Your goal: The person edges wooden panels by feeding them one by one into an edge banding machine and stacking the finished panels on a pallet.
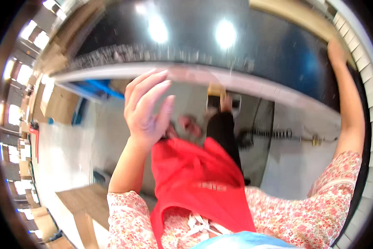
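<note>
My left hand (pixel 147 108) is raised at the near edge of a dark glossy tabletop (pixel 186 25). Its fingers are stretched and slightly bent, with nothing in them. Far to the right, my right hand (pixel 338 52) reaches to the end of a long tan strip or board (pixel 296 16) along the table's far right side. Blur hides its fingers, so whether it grips the tan piece or only touches it is unclear. A row of small pale pieces (pixel 153 54), too blurred to name, lies along the tabletop's near edge.
The table's pale front rail (pixel 244 81) runs between me and the dark top. Below it hang a black coiled hose (pixel 273 133) and a fitting. Cardboard boxes (pixel 85 203) stand at lower left. White stacked pieces (pixel 363 62) line the right side.
</note>
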`<state>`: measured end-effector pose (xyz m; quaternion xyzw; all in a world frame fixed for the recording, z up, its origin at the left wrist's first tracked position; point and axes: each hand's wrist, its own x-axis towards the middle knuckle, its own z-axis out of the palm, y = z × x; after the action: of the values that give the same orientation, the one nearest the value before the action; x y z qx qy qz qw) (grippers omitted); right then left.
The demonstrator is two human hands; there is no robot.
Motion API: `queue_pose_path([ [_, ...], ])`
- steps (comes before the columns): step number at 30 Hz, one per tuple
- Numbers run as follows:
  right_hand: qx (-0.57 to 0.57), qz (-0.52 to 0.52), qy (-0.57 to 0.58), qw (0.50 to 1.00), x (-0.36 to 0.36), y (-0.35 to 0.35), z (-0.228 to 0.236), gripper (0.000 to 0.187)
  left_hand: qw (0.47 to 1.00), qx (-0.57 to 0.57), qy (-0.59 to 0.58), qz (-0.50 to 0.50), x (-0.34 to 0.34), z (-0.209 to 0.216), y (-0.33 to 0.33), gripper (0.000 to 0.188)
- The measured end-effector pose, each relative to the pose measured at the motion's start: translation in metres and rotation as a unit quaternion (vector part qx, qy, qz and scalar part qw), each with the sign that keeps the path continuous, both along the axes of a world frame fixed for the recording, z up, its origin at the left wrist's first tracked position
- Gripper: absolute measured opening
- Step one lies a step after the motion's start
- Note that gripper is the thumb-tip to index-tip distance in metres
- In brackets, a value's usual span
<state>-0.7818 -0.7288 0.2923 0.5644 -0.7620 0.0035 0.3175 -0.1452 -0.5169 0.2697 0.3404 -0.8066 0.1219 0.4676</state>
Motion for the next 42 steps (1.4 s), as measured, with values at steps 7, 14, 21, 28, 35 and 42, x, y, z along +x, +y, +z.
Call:
queue_pose_path([
  [7, 0.009, 0.022, -0.045, 0.999, 0.065, -0.017, -0.002, 0.043, 0.873, 0.456, -0.035, 0.172, 0.094, -0.286, 0.176, 0.023],
  [14, 0.01, 0.21, -0.039, 0.977, 0.319, 0.006, 0.006, 0.031, 0.862, 0.483, -0.055, 0.14, 0.081, -0.296, 0.176, 0.022],
  [21, -0.071, 0.467, 0.021, 0.881, 0.39, -0.002, 0.016, 0.021, 0.845, 0.496, -0.101, 0.169, 0.072, -0.301, 0.17, 0.023],
  [28, -0.024, 0.524, -0.118, 0.843, 0.371, 0.021, 0.027, 0.024, 0.824, 0.528, -0.093, 0.183, 0.07, -0.298, 0.162, 0.027],
  [35, 0.016, 0.505, -0.097, 0.857, 0.372, 0.02, 0.029, 0.021, 0.839, 0.485, -0.137, 0.208, 0.067, -0.3, 0.155, 0.028],
  [42, -0.011, 0.443, -0.084, 0.892, 0.372, 0.017, 0.021, 0.017, 0.855, 0.467, -0.111, 0.195, 0.068, -0.287, 0.16, 0.025],
])
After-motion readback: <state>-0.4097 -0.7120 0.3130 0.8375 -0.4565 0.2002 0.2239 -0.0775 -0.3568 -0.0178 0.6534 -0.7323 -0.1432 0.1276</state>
